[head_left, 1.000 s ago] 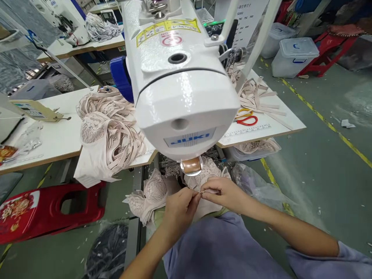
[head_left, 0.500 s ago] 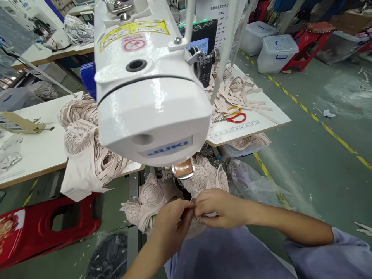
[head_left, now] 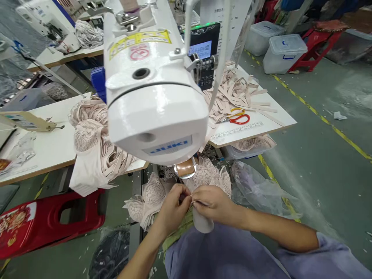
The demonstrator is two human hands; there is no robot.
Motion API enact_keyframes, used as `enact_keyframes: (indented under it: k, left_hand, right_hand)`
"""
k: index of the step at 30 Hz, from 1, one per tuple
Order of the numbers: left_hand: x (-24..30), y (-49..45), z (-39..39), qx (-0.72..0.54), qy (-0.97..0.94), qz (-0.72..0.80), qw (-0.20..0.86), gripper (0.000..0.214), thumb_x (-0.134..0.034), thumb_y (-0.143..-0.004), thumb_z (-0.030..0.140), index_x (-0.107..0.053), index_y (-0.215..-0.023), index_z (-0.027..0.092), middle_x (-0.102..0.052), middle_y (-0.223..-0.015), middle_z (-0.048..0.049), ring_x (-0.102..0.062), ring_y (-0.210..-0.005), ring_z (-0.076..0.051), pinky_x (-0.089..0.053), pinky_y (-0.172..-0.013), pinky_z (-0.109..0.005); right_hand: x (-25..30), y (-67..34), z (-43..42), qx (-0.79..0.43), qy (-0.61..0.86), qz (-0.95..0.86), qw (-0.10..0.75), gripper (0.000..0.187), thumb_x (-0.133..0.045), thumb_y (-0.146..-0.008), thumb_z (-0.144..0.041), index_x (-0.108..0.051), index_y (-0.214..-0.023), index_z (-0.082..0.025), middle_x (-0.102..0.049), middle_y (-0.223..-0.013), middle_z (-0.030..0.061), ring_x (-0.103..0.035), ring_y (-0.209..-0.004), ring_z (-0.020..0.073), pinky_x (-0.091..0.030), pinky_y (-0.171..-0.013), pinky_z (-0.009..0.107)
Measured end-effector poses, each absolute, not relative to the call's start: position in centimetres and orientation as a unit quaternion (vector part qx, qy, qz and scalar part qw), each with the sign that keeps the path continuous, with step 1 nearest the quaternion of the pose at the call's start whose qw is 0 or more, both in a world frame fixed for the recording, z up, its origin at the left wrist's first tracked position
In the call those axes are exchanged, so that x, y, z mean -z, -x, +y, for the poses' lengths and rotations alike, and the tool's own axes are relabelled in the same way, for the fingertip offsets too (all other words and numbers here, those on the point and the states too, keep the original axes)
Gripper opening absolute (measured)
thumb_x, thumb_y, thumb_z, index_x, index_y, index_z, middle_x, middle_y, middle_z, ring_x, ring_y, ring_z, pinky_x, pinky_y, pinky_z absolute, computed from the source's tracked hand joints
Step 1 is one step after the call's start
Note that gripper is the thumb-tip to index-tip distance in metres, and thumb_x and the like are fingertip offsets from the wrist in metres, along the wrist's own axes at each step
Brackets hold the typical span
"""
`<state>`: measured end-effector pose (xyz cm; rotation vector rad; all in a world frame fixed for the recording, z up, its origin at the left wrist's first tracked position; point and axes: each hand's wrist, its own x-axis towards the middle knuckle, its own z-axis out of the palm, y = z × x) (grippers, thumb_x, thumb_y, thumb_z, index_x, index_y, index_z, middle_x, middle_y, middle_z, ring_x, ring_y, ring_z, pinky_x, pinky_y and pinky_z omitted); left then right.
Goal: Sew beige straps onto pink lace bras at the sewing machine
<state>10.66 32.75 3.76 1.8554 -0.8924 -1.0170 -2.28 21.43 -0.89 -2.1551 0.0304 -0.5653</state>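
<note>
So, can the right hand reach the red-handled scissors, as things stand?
Probably yes: the scissors lie near the table edge, right of the machine head, their handles uncovered. The right hand holds beige fabric, though, and would likely need to let go first.

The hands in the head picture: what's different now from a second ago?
A rounded flap of beige fabric now hangs below the right hand, and more green cloth shows beside it. The sewing machine appears further left, probably because the camera turned. The left hand still meets the right at the fingertips, and the red-handled scissors stayed put.
</note>
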Motion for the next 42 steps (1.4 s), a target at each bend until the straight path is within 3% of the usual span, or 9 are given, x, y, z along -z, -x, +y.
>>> enact_keyframes:
  k: [4, 7, 10, 13, 17, 23, 30, 36, 42]
  left_hand:
    - [-1.4, -8.6, 31.8, 0.455, -0.618, -0.134, 0.627, 0.027, -0.071, -0.072, 0.04, -0.055, -0.073, 0.019, -0.063, -0.092, -0.0044, -0.06, -0.082, -0.017, -0.049, -0.074, -0.028]
    - [0.5, -7.3, 32.4, 0.42, -0.589, -0.116, 0.681, 0.026, -0.071, -0.081, 0.042, -0.063, -0.087, 0.019, -0.064, -0.094, -0.0042, -0.061, -0.084, -0.017, -0.049, -0.079, -0.028]
    - [1.0, -7.7, 33.1, 0.321, -0.657, -0.281, 0.621, 0.015, -0.061, -0.092, 0.033, -0.067, -0.092, 0.019, -0.065, -0.088, -0.0038, -0.062, -0.083, -0.016, -0.049, -0.077, -0.026]
    - [0.1, -8.7, 33.3, 0.146, -0.705, -0.456, 0.524, 0.015, -0.055, -0.095, 0.022, -0.065, -0.084, 0.019, -0.063, -0.077, -0.0014, -0.061, -0.071, -0.013, -0.047, -0.065, -0.023]
    - [-0.4, -9.4, 32.9, 0.011, -0.701, -0.537, 0.469, 0.018, -0.049, -0.097, 0.017, -0.06, -0.083, 0.019, -0.062, -0.071, 0.0002, -0.059, -0.064, -0.012, -0.046, -0.06, -0.021]
    - [0.2, -9.2, 32.8, 0.039, -0.712, -0.519, 0.471, 0.015, -0.049, -0.096, 0.013, -0.063, -0.095, 0.018, -0.067, -0.085, -0.003, -0.065, -0.078, -0.013, -0.051, -0.069, -0.022]
    - [-1.9, -9.7, 33.0, 0.009, -0.68, -0.585, 0.443, 0.014, -0.055, -0.094, 0.009, -0.064, -0.101, 0.017, -0.069, -0.084, -0.0025, -0.065, -0.074, -0.011, -0.05, -0.068, -0.018]
    - [-3.2, -10.5, 32.9, -0.002, -0.672, -0.612, 0.418, 0.012, -0.057, -0.094, 0.01, -0.065, -0.101, 0.016, -0.073, -0.085, -0.0039, -0.068, -0.075, -0.012, -0.052, -0.069, -0.019]
    - [-3.8, -10.7, 32.7, 0.04, -0.68, -0.61, 0.405, 0.012, -0.054, -0.097, 0.016, -0.064, -0.093, 0.018, -0.072, -0.078, -0.0008, -0.066, -0.068, -0.011, -0.049, -0.061, -0.018]
  right_hand:
    - [-0.2, 2.2, 21.2, 0.253, 0.804, 0.072, 0.533, 0.021, -0.047, -0.094, -0.019, -0.063, -0.08, -0.02, -0.065, -0.077, 0.0021, -0.061, -0.073, 0.0141, -0.049, -0.068, 0.024]
    - [-0.6, 2.7, 20.9, 0.267, 0.805, 0.059, 0.526, 0.019, -0.048, -0.095, -0.019, -0.063, -0.083, -0.021, -0.065, -0.078, 0.0013, -0.06, -0.075, 0.0137, -0.049, -0.069, 0.023]
    - [-0.9, 3.1, 20.7, 0.258, 0.832, 0.041, 0.49, 0.018, -0.049, -0.095, -0.017, -0.062, -0.083, -0.019, -0.064, -0.075, 0.0006, -0.058, -0.071, 0.0126, -0.047, -0.067, 0.023]
    - [-1.1, 3.2, 20.6, 0.237, 0.852, 0.038, 0.464, 0.019, -0.048, -0.094, -0.016, -0.062, -0.081, -0.019, -0.061, -0.072, -0.0001, -0.056, -0.067, 0.0125, -0.044, -0.063, 0.023]
    - [-1.0, 2.8, 20.6, 0.225, 0.837, 0.058, 0.495, 0.018, -0.049, -0.093, -0.015, -0.065, -0.086, -0.019, -0.064, -0.075, -0.0002, -0.058, -0.071, 0.0125, -0.045, -0.067, 0.022]
    - [-1.0, 2.4, 19.8, 0.218, 0.812, 0.111, 0.53, 0.017, -0.052, -0.092, -0.021, -0.068, -0.087, -0.021, -0.07, -0.081, 0.0014, -0.064, -0.074, 0.0138, -0.048, -0.068, 0.023]
    - [-3.2, 1.8, 16.5, 0.145, 0.877, 0.13, 0.44, 0.02, -0.049, -0.095, -0.025, -0.066, -0.084, -0.02, -0.067, -0.075, 0.001, -0.06, -0.072, 0.0154, -0.04, -0.066, 0.025]
    - [-4.7, 1.5, 16.1, 0.049, 0.847, 0.102, 0.52, 0.021, -0.052, -0.089, -0.023, -0.063, -0.072, -0.019, -0.056, -0.063, -0.0024, -0.05, -0.063, 0.0126, -0.033, -0.059, 0.024]
    - [-4.7, 1.7, 16.0, 0.011, 0.828, 0.094, 0.552, 0.015, -0.055, -0.085, -0.019, -0.071, -0.083, -0.019, -0.067, -0.075, -0.0007, -0.058, -0.071, 0.0142, -0.037, -0.065, 0.023]
